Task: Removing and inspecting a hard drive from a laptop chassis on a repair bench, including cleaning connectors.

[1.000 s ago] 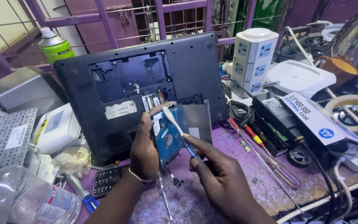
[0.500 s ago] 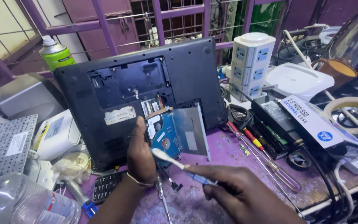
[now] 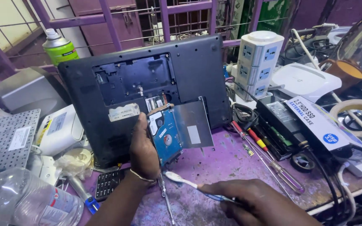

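Toothbrush (image 3: 180, 179) dropped away from the hard drive (image 3: 165, 137) since the earlier frames: a second ago its head was up against the drive, now it sat low over the purple workbench (image 3: 231, 163), bristles pointing left, clear of the drive. Right hand (image 3: 258, 201) was closed around the brush handle at the bottom edge of the view. Left hand (image 3: 144, 151) was clamped on the drive's left edge, holding it upright with the label side facing the camera, in front of the open bay of the upturned black laptop (image 3: 147, 88). Metal caddy plate (image 3: 191, 124) stood just behind the drive, touching it.

Risks, as judged from this: grip was on one edge only, so the drive could pivot or slip and hit the bench or the tweezers (image 3: 164, 197) below it. Caddy looked loose against the drive and could fall onto the screwdrivers (image 3: 265, 155) nearby. Brushing back in hard could push bristles or grit into the connector end; whether that end was exposed could not be told
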